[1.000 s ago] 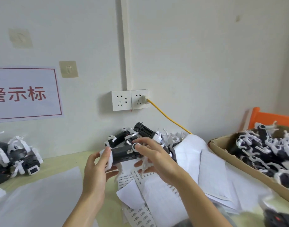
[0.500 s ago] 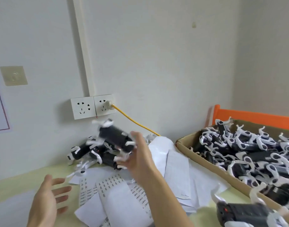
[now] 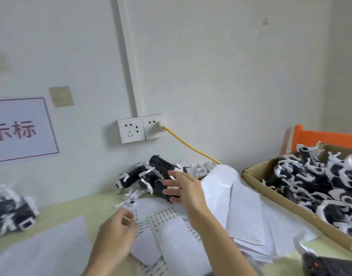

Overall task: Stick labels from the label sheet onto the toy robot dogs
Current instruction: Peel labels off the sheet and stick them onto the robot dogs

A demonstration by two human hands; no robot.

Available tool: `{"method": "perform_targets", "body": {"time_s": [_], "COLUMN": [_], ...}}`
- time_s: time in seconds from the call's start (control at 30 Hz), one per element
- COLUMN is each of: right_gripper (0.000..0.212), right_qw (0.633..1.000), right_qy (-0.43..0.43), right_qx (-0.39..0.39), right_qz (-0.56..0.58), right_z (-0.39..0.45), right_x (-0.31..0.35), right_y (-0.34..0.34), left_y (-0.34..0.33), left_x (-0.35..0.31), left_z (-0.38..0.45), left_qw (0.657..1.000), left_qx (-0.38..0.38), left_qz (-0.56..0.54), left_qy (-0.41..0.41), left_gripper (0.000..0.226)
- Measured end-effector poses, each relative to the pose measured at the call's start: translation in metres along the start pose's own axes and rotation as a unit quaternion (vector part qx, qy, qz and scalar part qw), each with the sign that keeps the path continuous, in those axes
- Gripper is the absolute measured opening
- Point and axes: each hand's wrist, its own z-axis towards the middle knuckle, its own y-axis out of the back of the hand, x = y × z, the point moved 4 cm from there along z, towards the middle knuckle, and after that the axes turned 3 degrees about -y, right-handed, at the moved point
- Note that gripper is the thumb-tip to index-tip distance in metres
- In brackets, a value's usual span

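Labelling mid-run: dogs (image 3: pixel 151 176) piled at wall, many more in box (image 3: pixel 270 198); sheet (image 3: pixel 163 216) on desk (image 3: pixel 71 208); right hand (image 3: pixel 183 188) released over pile, left hand (image 3: pixel 115 236) loosely curled, holding nothing evident.

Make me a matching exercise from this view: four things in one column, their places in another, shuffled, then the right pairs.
Things
1. cardboard box
2. yellow cable
3. label sheet
4. red-bordered sign

Places
A. on the wall at far left
B. on the table below the right hand
C. at the right, full of toy robot dogs
D. running from the wall socket down behind the papers

Pairs: 1-C, 2-D, 3-B, 4-A
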Motion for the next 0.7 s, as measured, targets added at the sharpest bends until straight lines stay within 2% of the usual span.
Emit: {"method": "perform_targets", "body": {"time_s": [0.03, 0.13, 0.3, 0.37, 0.47, 0.53, 0.6, 0.7], "right_gripper": [0.026, 0.026, 0.025, 0.024, 0.025, 0.025, 0.025, 0.026], "right_qw": [0.998, 0.979, 0.955, 0.952, 0.948, 0.947, 0.947, 0.946], "right_qy": [0.012, 0.038, 0.068, 0.071, 0.077, 0.081, 0.079, 0.076], "right_qx": [-0.002, 0.021, 0.057, 0.058, 0.061, 0.062, 0.065, 0.068], "right_qz": [-0.062, -0.198, -0.283, -0.293, -0.301, -0.305, -0.306, -0.309], "right_z": [-0.001, -0.003, -0.001, -0.001, 0.001, 0.000, 0.000, -0.002], "right_x": [-0.005, -0.019, -0.028, -0.029, -0.030, -0.030, -0.031, -0.032], "right_y": [-0.003, -0.016, -0.030, -0.034, -0.036, -0.038, -0.039, -0.041], "left_y": [-0.002, 0.011, 0.074, 0.108, 0.157, 0.191, 0.223, 0.248], "left_x": [-0.003, 0.005, 0.048, 0.072, 0.106, 0.125, 0.138, 0.153], "left_z": [0.000, 0.007, 0.037, 0.049, 0.063, 0.071, 0.080, 0.085], "left_qw": [0.998, 0.961, 0.881, 0.834, 0.743, 0.703, 0.704, 0.782], "left_qx": [0.024, 0.072, 0.103, 0.127, 0.159, 0.149, 0.109, 0.058], "left_qz": [0.057, 0.256, 0.453, 0.532, 0.649, 0.695, 0.699, 0.602], "left_qy": [-0.022, -0.070, -0.093, -0.077, -0.045, -0.004, 0.060, 0.153], "left_gripper": [0.004, 0.022, 0.029, 0.036, 0.053, 0.069, 0.086, 0.101]}}
